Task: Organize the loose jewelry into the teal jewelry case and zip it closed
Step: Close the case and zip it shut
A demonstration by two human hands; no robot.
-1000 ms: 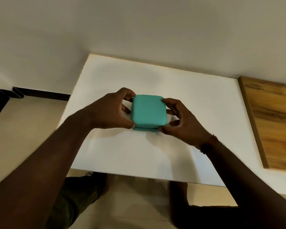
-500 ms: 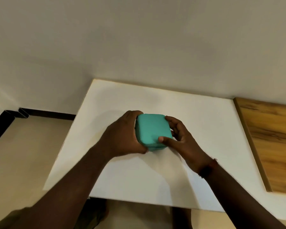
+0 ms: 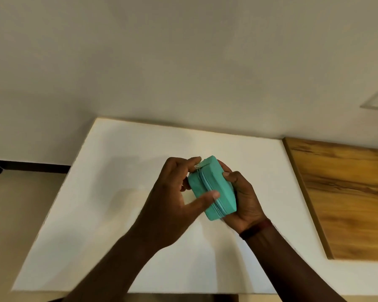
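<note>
The right hand (image 3: 242, 199) curls round the teal jewelry case (image 3: 222, 188), holding it on its edge above the white table (image 3: 118, 192). The left hand (image 3: 172, 197) grips it too, fingertips on the zipper pull (image 3: 198, 167) at the far corner. This looks like the zipping step. Next comes a steady pull.

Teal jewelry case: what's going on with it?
A person holds the teal jewelry case on edge over the white table. The right hand wraps its right side. The left hand grips the other side, thumb across the zipper, fingers by the zipper pull at the top corner. The visible zipper run looks closed.
</note>
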